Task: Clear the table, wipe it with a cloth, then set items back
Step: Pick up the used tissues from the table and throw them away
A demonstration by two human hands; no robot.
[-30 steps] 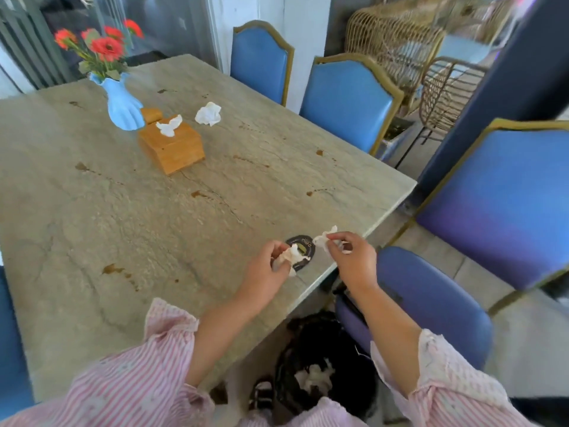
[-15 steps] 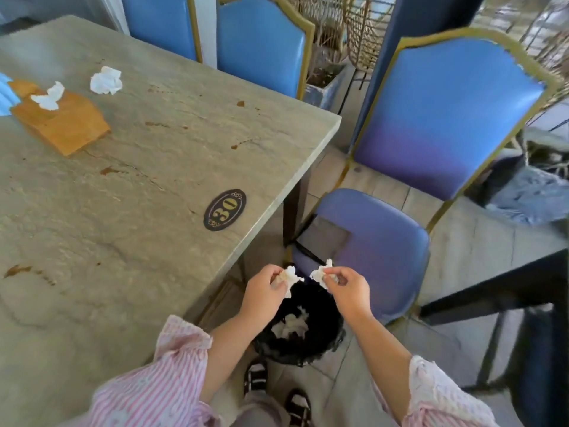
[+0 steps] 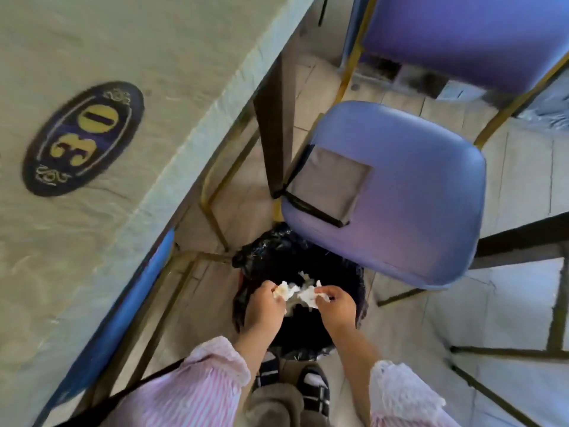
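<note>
Clearing stage: left hand (image 3: 263,306) and right hand (image 3: 337,305) each hold fingers pinched on a crumpled tissue (image 3: 284,290) over the lined bin (image 3: 357,291). Judged: release, wiping, resetting the bench (image 3: 129,50) remain.

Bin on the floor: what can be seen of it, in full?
The bin is round and open-topped, lined with a crinkled black plastic bag that spills over its rim. It stands upright on the tiled floor beside the table, its far side hidden under the chair seat. White scraps show inside. Over its mouth the left hand holds a wad, the right hand a second wad.
</note>
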